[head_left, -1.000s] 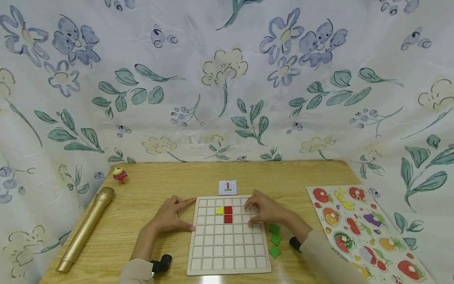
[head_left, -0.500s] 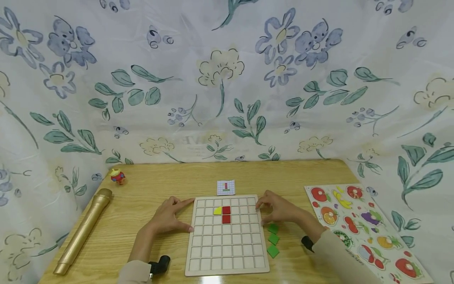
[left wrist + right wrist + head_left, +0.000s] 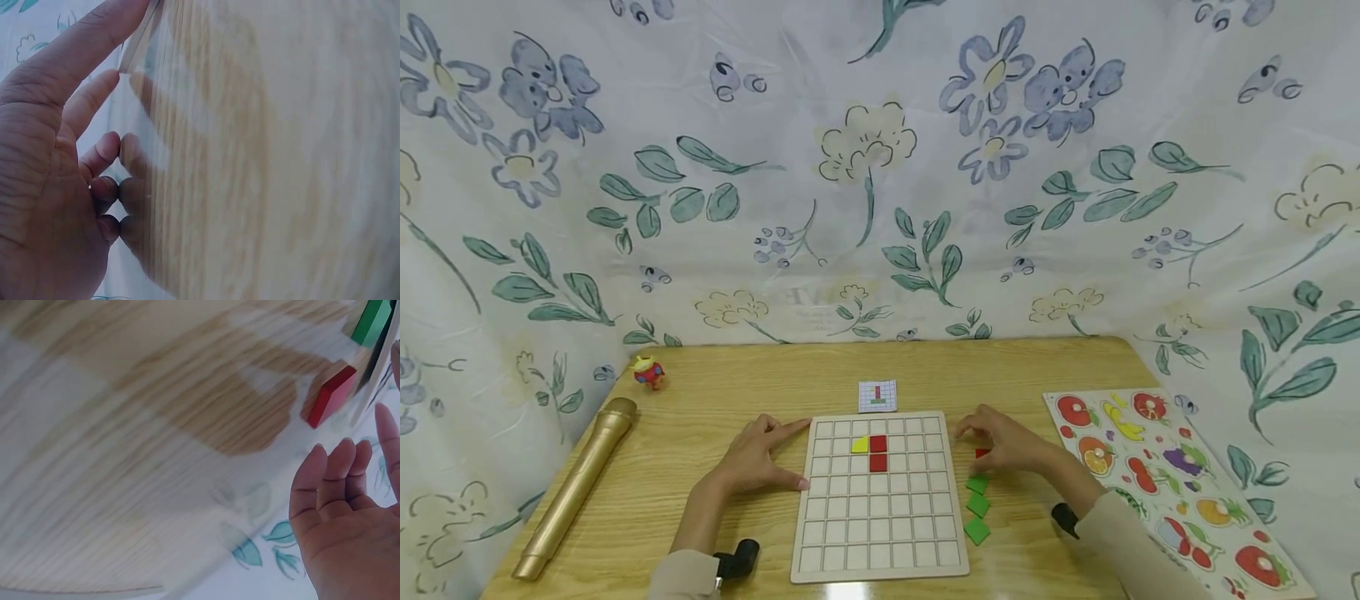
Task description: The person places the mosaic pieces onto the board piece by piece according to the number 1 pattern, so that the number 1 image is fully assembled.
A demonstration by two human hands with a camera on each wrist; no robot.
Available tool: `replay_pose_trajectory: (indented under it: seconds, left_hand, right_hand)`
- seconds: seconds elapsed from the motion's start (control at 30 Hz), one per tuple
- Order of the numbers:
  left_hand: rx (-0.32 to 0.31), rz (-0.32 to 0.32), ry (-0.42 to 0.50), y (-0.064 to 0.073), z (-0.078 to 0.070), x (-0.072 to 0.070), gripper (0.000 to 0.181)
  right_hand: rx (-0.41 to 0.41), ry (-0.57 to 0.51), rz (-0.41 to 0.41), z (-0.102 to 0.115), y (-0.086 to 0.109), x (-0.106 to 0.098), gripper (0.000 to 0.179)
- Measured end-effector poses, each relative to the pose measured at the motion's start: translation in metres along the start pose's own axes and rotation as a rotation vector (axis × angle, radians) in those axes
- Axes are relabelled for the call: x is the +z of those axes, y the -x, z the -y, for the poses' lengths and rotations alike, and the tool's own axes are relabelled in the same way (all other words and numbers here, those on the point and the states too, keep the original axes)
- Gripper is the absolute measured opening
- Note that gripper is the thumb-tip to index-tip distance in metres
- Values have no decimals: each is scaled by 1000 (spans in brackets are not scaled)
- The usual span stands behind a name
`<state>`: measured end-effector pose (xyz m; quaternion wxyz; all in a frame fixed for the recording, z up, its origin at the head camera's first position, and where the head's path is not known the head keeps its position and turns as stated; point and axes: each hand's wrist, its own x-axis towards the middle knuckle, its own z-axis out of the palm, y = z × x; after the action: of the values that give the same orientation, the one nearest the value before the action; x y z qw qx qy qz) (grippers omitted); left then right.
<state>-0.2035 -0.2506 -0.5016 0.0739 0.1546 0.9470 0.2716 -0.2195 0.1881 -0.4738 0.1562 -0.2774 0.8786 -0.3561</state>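
Note:
A wooden grid board lies on the table with a yellow piece and two red tiles set in its upper cells. My left hand rests at the board's left edge, thumb and index finger spread and touching it. Off the right edge, my right hand hovers by a loose red tile, partly covered in the head view. In the right wrist view that red tile lies apart from the loosely bent fingers. Several green tiles lie below it.
A small printed pattern card lies behind the board. To the right is a fruit puzzle board. A gold microphone and a small red-and-yellow figurine are at the left. A floral curtain hangs behind the table.
My right hand has moved right, from over the board's right columns to beyond its edge, beside the loose red tile. My left hand has stayed at the left edge.

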Motion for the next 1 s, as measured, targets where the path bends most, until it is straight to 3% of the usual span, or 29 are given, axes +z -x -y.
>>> replay_pose_trajectory:
  seconds: [0.23,0.63,1.0]
  left_hand:
    - [-4,-9,-6,1,-1,0,100]
    - [6,-2,-3,2,-2,-3,99]
    - [-8,4,-4,1,-2,-2,99]
  right_hand:
    - [-21,-18,-19,-7,7,-4,44]
    - [9,57,-64,-16,14,-7,39]
    - [-13,78,-77,-19,21,-4,27]
